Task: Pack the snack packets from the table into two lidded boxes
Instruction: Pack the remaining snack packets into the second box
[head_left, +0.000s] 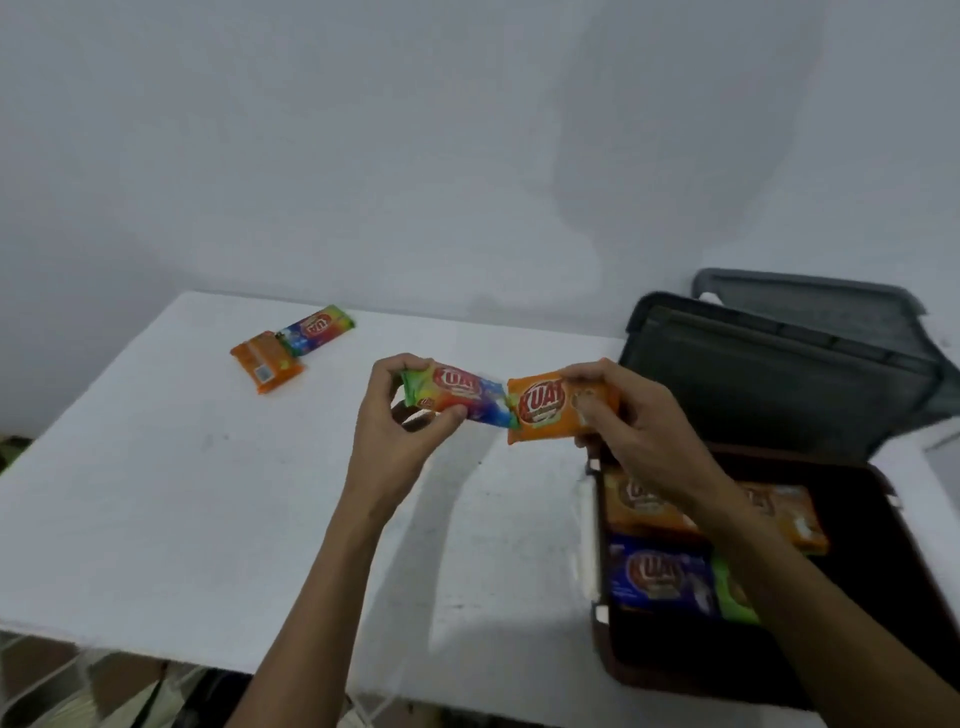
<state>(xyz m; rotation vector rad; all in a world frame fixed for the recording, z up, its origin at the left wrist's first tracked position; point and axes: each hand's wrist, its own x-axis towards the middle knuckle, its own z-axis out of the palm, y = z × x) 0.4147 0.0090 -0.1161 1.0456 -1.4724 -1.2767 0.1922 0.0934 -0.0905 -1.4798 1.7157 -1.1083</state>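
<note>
- Far left on the white table (156, 493), a loose orange packet (265, 364) and a loose rainbow packet (319, 328) lie touching.
- Above the table's middle, the left hand (395, 431) pinches one end of the held rainbow packet (460, 397).
- The right hand (639, 421) grasps the held orange packet (550, 410); the two held packets meet end to end.
- Near right, the open dark box (893, 582) holds boxed orange packets (639, 499), a blue packet (660, 571) and a green packet (732, 592).
- Far right stands a grey box (779, 374).
</note>
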